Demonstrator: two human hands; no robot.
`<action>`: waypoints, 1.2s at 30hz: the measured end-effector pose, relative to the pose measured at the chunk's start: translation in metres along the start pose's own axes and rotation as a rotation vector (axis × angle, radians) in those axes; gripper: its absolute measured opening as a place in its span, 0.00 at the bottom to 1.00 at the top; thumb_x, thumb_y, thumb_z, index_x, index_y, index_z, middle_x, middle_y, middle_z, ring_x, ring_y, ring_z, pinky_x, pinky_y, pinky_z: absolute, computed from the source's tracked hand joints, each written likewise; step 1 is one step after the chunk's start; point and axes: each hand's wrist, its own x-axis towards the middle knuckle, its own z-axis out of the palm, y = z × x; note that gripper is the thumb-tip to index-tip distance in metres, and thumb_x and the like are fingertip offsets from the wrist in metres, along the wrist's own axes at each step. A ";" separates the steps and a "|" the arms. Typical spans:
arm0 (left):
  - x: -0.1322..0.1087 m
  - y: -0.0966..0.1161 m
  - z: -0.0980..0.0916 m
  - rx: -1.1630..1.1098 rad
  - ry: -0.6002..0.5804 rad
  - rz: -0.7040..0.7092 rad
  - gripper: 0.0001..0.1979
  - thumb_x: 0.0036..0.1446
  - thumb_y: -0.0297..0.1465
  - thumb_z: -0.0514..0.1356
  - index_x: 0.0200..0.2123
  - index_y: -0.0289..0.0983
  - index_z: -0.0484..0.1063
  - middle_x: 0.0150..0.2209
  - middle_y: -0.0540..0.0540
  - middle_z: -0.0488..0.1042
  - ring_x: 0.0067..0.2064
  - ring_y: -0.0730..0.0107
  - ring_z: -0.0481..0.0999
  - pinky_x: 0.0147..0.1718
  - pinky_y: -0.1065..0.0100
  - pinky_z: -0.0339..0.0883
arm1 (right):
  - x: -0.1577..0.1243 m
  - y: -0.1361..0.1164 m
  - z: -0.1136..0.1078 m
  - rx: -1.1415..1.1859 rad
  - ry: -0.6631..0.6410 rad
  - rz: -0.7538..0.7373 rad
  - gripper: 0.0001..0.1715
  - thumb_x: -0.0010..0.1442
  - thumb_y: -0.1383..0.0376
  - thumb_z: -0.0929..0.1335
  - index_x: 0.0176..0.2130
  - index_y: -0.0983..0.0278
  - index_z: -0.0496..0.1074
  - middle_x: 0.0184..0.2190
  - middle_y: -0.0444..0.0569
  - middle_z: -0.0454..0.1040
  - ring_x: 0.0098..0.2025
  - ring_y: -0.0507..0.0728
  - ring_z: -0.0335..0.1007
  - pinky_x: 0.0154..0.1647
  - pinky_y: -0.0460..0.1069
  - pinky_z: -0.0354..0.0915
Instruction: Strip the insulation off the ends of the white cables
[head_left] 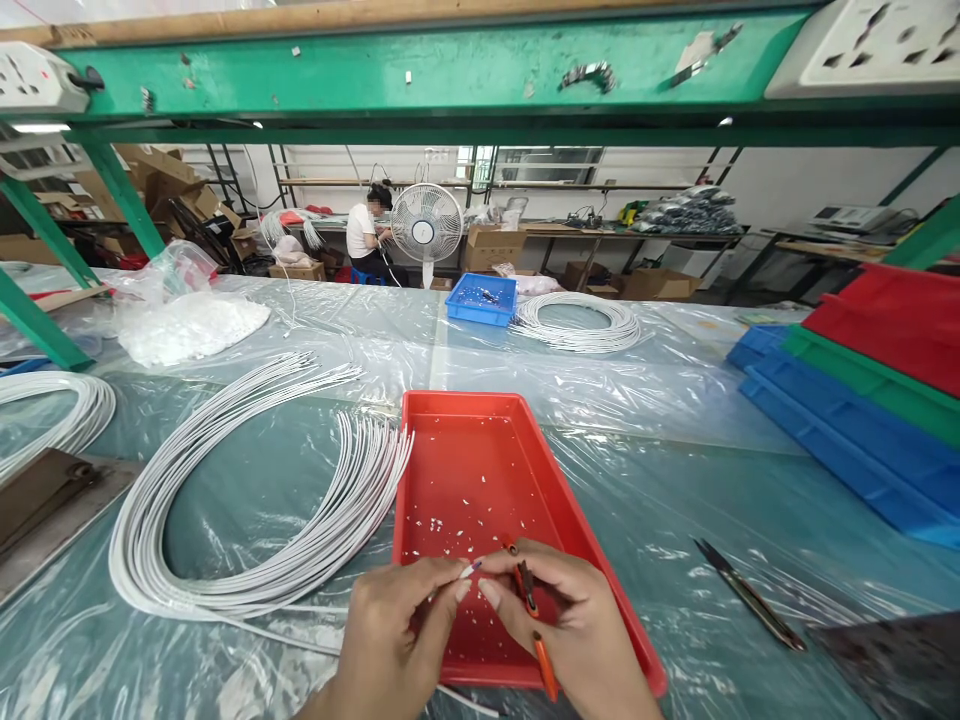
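Left hand (pixel 396 632) fingers tight on white cable (pixel 470 570), right hand (pixel 581 625) fingers round orange snips (pixel 545 664).

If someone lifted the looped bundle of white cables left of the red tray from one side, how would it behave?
Probably floppy: the bundle of white cables lies in loose curves with ends fanned beside the red tray, and no tie is visible, so strands would likely sag and separate. It may slide easily on the glossy plastic sheet.
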 end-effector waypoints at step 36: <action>-0.007 -0.008 0.021 0.262 0.269 0.378 0.07 0.53 0.22 0.58 0.35 0.36 0.73 0.28 0.47 0.80 0.26 0.70 0.78 0.25 0.72 0.69 | -0.030 0.022 0.019 -0.094 0.315 -0.089 0.05 0.46 0.72 0.64 0.23 0.63 0.66 0.18 0.39 0.60 0.19 0.49 0.55 0.19 0.43 0.54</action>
